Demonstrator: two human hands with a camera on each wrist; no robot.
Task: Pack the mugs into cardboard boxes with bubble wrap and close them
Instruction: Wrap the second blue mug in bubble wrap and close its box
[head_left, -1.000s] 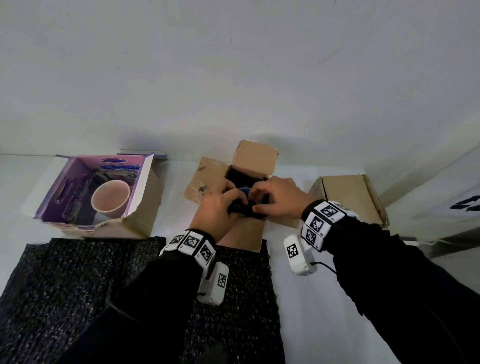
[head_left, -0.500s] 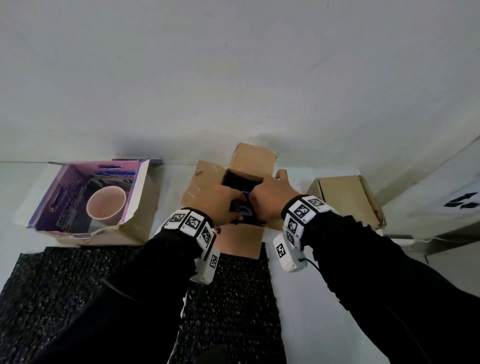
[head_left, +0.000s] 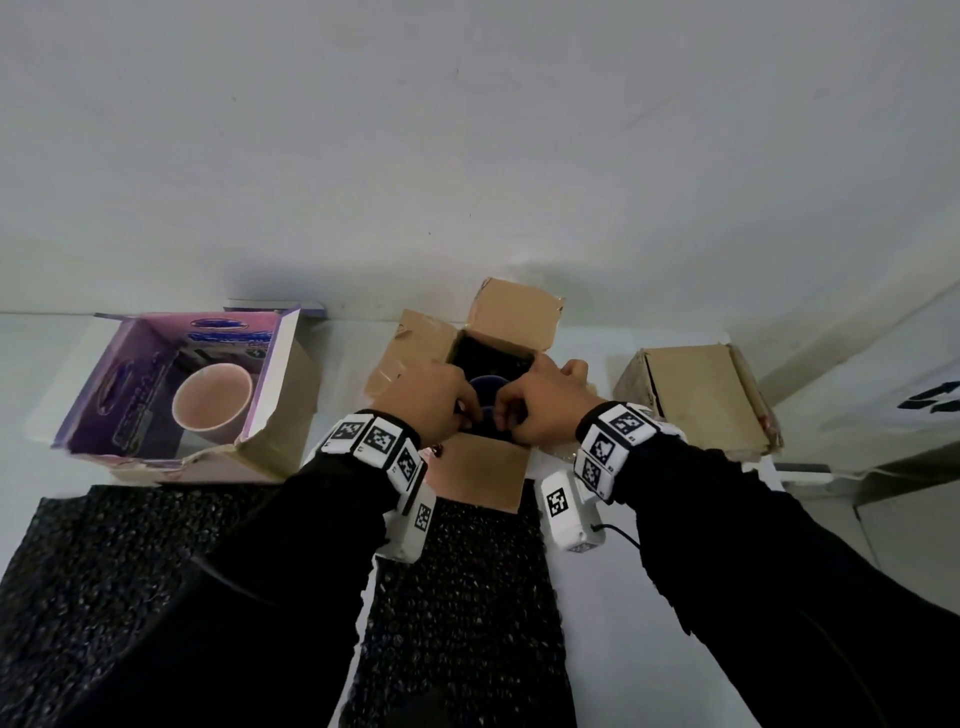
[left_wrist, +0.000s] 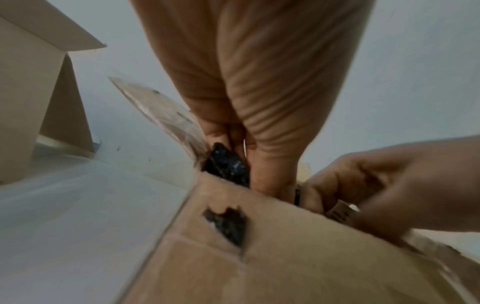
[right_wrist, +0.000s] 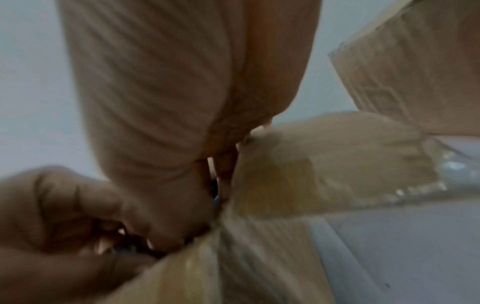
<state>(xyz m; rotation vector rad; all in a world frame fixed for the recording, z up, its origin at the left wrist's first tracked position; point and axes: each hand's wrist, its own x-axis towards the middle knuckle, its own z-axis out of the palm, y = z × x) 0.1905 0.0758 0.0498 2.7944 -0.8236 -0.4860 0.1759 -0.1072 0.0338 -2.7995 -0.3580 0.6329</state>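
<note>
An open brown cardboard box (head_left: 511, 312) stands mid-table with its flaps spread. Inside sits a dark blue mug (head_left: 488, 385), lined round with black bubble wrap (left_wrist: 226, 164). My left hand (head_left: 465, 415) is at the box's near left rim, fingers curled, and pinches the wrap beside the mug. My right hand (head_left: 503, 420) is at the near right rim, fingers curled on the same wrap, thumb over the box's right edge. The right wrist view is blurred and shows only the fingers (right_wrist: 226, 174) going down inside the box wall.
A purple-lined box (head_left: 283, 395) on the left holds a pink mug (head_left: 213, 402). A closed brown box (head_left: 701, 395) stands to the right. Black bubble wrap sheets (head_left: 467, 597) cover the near table. The wall runs just behind the boxes.
Both hands have gone from holding the wrapped mug over the opening to low inside the box, and their fingers now meet at its near rim.
</note>
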